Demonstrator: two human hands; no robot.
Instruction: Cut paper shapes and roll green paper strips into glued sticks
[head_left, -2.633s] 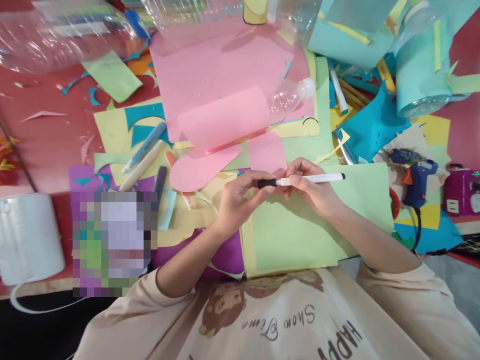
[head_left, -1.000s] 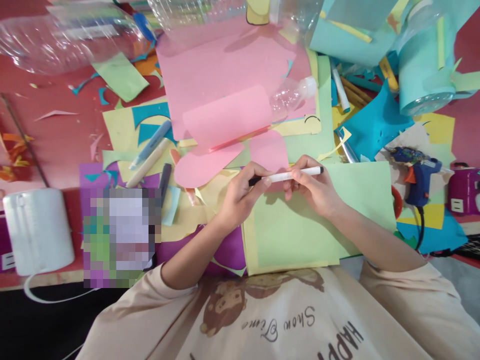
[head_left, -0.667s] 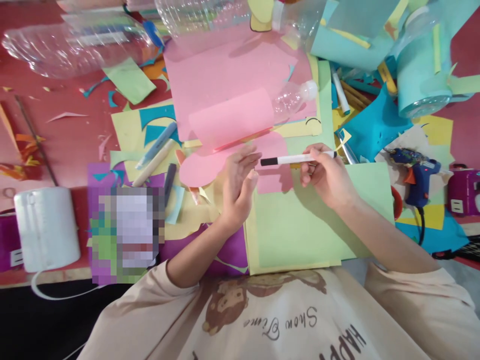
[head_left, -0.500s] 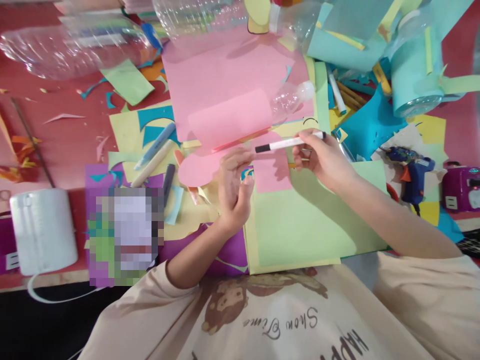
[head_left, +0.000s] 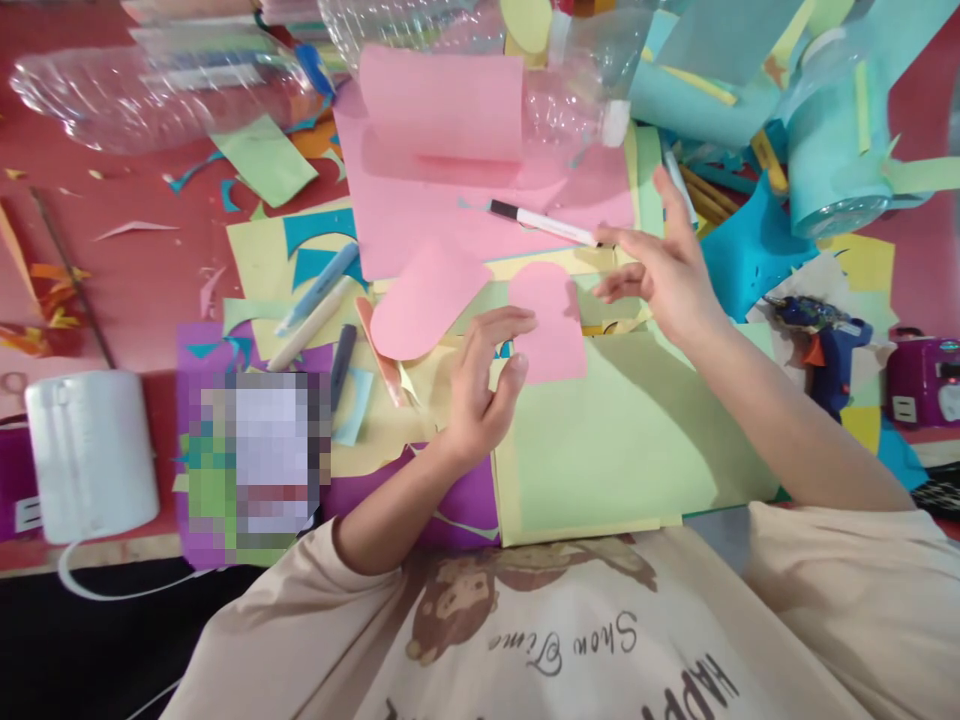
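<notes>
Hovering at the white end of the marker (head_left: pixel 545 223), your right hand (head_left: pixel 673 275) has its fingers spread and grips nothing; whether a fingertip touches that end cannot be told. Your left hand (head_left: pixel 484 385), lower down, is loosely curved with thumb and fingers apart, and it too grips nothing. It overlaps the left edge of the pink tab (head_left: pixel 551 320), though contact is unclear.

The marker lies over the pink sheet (head_left: pixel 390 220), at about ten o'clock from your right hand and one o'clock from your left. Your right hand is clearly the nearer. The long axis runs slantwise, the black end up between nine and ten, the white end down between three and four, so the white end faces your right fingers.

Taking the point between your hands as centre, the green sheet (head_left: pixel 600 465) spreads toward six and the pink teardrop (head_left: pixel 424 310) sits at nine. The pink-wrapped bottle (head_left: pixel 442 110) lies at eleven, just beyond the marker. Farther out, you have the blue pen (head_left: pixel 319 288) at nine, the teal bottle (head_left: pixel 836 160) at two and the glue gun (head_left: pixel 830 355) at three.
</notes>
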